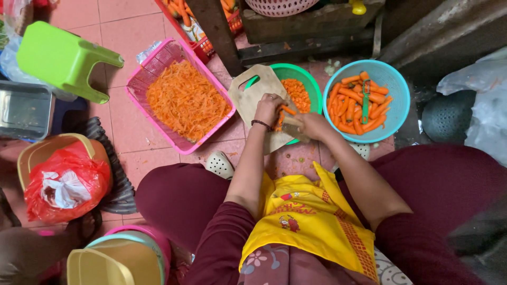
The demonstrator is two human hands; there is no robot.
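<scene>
Left hand (268, 107) pins a peeled carrot (288, 110) on the wooden cutting board (252, 94); fingers curled around its near-left end, holding it. The carrot's long axis runs roughly left-right with a slight tilt, and the free end points toward the right hand (312, 125).

Right hand is closed around a knife (291, 130). The grip is tight, though the handle is mostly hidden. The blade sits just below and to the right of the carrot, near its free end, and looks set across the carrot's long axis. I can't tell whether the edge is touching yet.

The board leans over the rim of the green bowl (311, 84), which holds cut carrot pieces. So the carrot lies directly between the two hands, over the board edge nearest the bowl. The left hand is on it; the right is just beside it.

Around them:
- The blue colander (397, 100) to the right holds whole peeled carrots, with a green peeler (365, 100) on top, near the right hand.
- The pink basket (158, 66) to the left is full of shredded carrot, well apart from both hands.
- A green stool (60, 58) lies tipped over at far left, and a red plastic bag (66, 182) sits in a tub below it.
- The tiled floor (127, 26) has carrot scraps by the white shoe (219, 164).
</scene>
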